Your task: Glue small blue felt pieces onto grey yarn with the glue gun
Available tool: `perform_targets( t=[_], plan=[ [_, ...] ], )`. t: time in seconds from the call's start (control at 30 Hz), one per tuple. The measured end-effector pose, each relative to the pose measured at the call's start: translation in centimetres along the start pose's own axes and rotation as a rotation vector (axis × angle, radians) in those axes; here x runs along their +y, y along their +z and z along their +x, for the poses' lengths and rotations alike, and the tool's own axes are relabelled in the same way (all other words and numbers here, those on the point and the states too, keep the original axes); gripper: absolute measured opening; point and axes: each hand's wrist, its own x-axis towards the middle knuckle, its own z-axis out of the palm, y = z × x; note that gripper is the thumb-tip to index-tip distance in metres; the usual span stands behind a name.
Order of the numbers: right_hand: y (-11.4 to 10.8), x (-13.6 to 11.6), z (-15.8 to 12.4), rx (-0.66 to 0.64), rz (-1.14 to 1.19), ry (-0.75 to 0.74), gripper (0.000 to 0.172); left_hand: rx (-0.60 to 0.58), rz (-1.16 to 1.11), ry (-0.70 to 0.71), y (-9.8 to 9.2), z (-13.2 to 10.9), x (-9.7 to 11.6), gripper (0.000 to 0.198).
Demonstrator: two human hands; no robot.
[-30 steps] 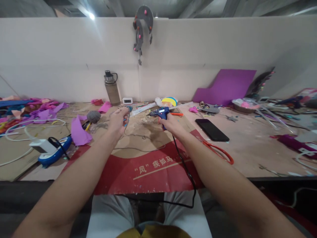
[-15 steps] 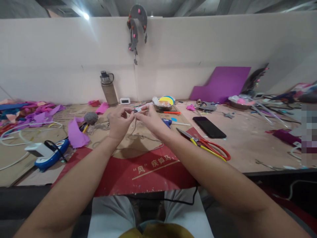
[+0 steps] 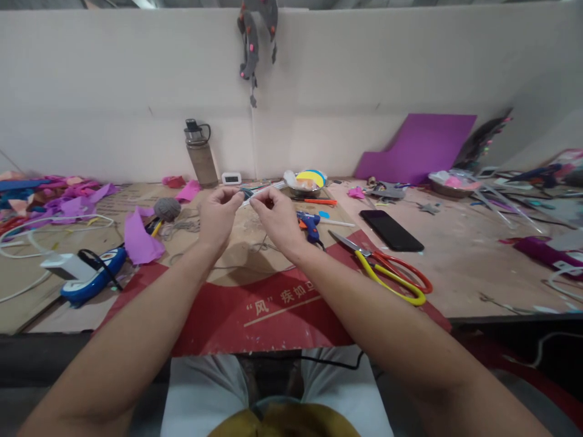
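Above the cardboard, my left hand pinches a small dark piece between thumb and fingertips. Close to its right, my right hand is closed too, thumb against fingers; what it grips is too small to make out. Thin grey yarn hangs and curls below the hands. A ball of grey yarn lies to the left. Right of my right hand is a blue glue gun, and beyond it lie scissors with red and yellow handles.
A bottle and a small white clock stand near the wall. A black phone lies at right, with a metal bowl behind my hands. At left are a blue power strip and purple scraps.
My hands have moved a little apart, the right one shifting right. More of the glue gun and the scissors' yellow handle shows. The view has tilted slightly down.
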Motion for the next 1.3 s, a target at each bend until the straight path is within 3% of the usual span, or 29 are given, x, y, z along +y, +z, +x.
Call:
perform_targets(
  t=[0.73,0.9,1.13,1.3],
  plan=[
    [-0.1,0.7,0.8,0.096,0.056,0.080,0.015,-0.127,-0.192,-0.159,0.5,-0.4,0.7,0.010],
    [-0.3,1.2,1.0,0.005,0.195,0.124,0.018,-0.168,-0.273,-0.251,0.5,-0.6,1.0,0.015],
    [-0.9,1.2,1.3,0.007,0.263,0.179,0.013,-0.316,-0.295,-0.388,-0.1,0.0,0.9,0.021],
    [-1.8,1.5,1.6,-0.010,0.189,0.177,0.012,-0.409,-0.192,-0.360,-0.8,0.3,1.2,0.029]
  ],
)
